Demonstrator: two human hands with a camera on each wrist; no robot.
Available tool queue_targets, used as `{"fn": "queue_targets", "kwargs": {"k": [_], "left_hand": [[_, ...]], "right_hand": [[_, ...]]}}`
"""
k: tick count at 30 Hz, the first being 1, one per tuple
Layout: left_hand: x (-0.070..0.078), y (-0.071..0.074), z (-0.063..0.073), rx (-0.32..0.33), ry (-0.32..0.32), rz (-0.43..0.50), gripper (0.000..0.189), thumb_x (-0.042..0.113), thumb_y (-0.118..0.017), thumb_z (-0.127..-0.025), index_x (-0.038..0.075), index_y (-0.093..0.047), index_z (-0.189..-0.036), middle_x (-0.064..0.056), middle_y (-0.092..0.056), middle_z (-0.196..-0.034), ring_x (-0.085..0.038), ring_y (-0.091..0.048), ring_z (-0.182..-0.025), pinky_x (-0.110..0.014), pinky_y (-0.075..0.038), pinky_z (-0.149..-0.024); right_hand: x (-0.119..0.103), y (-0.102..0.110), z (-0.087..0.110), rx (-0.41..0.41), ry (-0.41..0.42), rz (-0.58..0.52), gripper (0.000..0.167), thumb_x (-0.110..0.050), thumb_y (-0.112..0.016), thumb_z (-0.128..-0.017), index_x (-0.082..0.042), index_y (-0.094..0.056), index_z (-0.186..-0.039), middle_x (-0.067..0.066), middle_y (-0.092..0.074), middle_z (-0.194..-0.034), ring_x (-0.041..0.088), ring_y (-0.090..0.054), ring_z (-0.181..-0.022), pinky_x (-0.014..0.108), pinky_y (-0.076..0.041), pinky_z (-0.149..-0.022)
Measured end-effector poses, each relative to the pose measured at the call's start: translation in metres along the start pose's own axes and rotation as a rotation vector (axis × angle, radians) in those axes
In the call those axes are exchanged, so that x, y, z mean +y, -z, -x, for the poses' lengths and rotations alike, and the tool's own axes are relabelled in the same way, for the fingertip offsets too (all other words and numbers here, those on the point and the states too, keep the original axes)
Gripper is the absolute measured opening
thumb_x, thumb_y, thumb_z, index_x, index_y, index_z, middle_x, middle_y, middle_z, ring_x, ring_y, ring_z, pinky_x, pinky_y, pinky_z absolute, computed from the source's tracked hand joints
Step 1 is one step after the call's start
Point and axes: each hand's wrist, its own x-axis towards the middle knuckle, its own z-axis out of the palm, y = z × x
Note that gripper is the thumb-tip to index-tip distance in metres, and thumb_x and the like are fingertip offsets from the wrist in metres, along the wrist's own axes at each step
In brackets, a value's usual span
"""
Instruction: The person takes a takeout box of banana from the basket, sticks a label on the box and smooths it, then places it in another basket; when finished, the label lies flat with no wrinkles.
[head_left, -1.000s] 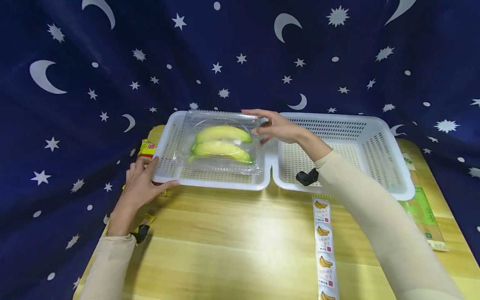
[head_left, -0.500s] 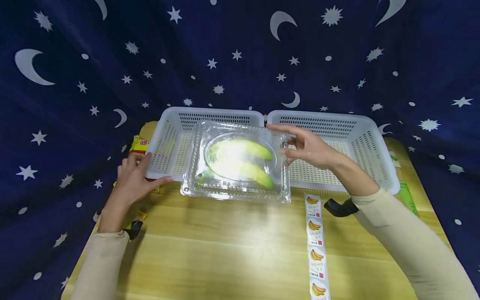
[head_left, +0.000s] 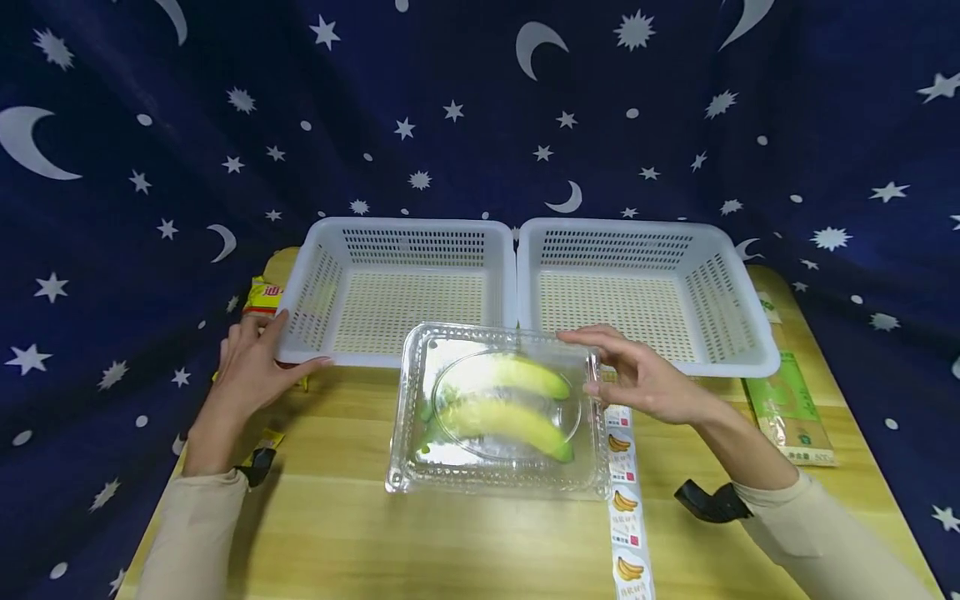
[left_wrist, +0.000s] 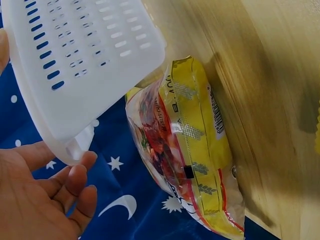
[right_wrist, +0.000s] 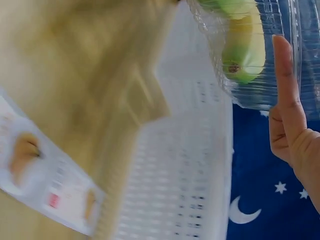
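Note:
My right hand (head_left: 652,387) holds a clear plastic clamshell box (head_left: 468,477) by its right end, thumb on the near side and fingers across the lid's far edge. Two yellow-green bananas (head_left: 506,421) show through the closed lid. In the head view the box overlaps the table and the front rim of the left white basket (head_left: 498,275). My left hand (head_left: 251,367) grips that basket's front left corner. From the left wrist, the left fingers (left_wrist: 75,182) are seen curled at the basket's rim. A banana end and my right thumb (right_wrist: 284,65) against the box appear in the right wrist view.
A second white basket (head_left: 753,317) stands beside the first. A strip of banana stickers (head_left: 628,525) runs down the wooden table (head_left: 360,517). Yellow food packet (left_wrist: 200,150) lies left of the baskets, a green packet (head_left: 787,400) on the right. Dark starry cloth (head_left: 465,67) hangs behind.
My right hand has lifted the box of bananas out of the left basket and brought it toward me and slightly right. My left hand has stayed at the basket's corner.

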Motion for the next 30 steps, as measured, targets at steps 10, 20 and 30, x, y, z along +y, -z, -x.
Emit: {"fn": "queue_targets", "kwargs": {"k": [10,20,30], "left_hand": [[0.002,0.000,0.001,-0.006,0.001,-0.011,0.103,0.061,-0.077,-0.073,0.003,-0.038,-0.149,-0.026,-0.036,-0.127,-0.041,-0.031,-0.105,-0.047,-0.021,-0.079],[-0.001,0.002,0.003,0.000,-0.003,-0.023,0.103,0.059,-0.077,-0.074,0.001,-0.037,-0.149,-0.027,-0.037,-0.126,-0.042,-0.032,-0.104,-0.045,-0.022,-0.078],[0.001,0.001,0.003,0.002,-0.032,-0.027,0.102,0.060,-0.076,-0.075,0.002,-0.036,-0.150,-0.028,-0.037,-0.126,-0.044,-0.032,-0.105,-0.045,-0.021,-0.077]], "right_hand": [[0.029,-0.048,0.040,-0.003,-0.043,-0.171,0.060,0.009,-0.057,-0.091,-0.002,-0.039,-0.147,0.012,-0.032,-0.143,0.009,-0.043,-0.118,0.028,-0.057,-0.070],[0.054,-0.058,0.047,0.030,-0.064,-0.065,0.057,0.003,-0.060,-0.092,-0.006,-0.043,-0.146,0.018,-0.036,-0.142,0.006,-0.037,-0.125,0.031,-0.052,-0.083],[0.066,-0.054,0.042,0.035,-0.107,0.028,0.057,-0.004,-0.062,-0.094,-0.012,-0.044,-0.147,0.011,-0.041,-0.139,0.008,-0.040,-0.119,0.039,-0.044,-0.090]]}}
